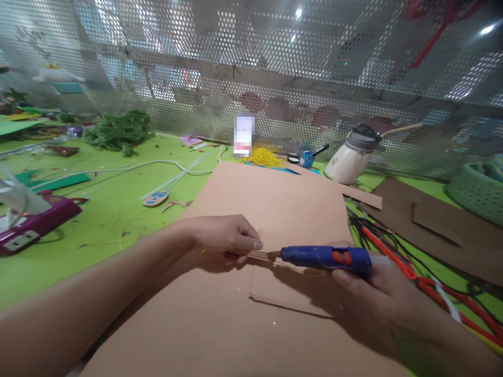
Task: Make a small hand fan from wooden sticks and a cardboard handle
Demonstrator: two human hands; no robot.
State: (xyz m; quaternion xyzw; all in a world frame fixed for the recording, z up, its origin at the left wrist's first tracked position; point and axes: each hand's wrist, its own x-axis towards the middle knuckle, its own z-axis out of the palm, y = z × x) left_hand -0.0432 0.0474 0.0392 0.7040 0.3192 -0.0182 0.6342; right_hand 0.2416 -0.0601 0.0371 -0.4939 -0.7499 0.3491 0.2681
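Note:
My left hand (223, 238) is closed in a pinch around some thin tan strands (259, 255), which stretch out to the right of the fingertips. Whether they are cords or narrow cardboard strips I cannot tell. My right hand (369, 288) grips a blue hot glue gun (314, 256) with an orange-red part on its side. Its nozzle points left, at or very near the strands. Beneath both hands lies a large sheet of brown cardboard (283, 199), with a cut-out edge in it below the glue gun. A fine yellow thread (121, 235) trails left of my left wrist.
On the green table stand a purple power strip (43, 222), green yarn (118, 131), yellow shreds (265, 157), a blue paint jar (306, 158) and a white jug (349, 159). Red and black cables (393, 251), dark cardboard (444, 230) and a green basket (477, 191) lie right. Perforated metal closes the back.

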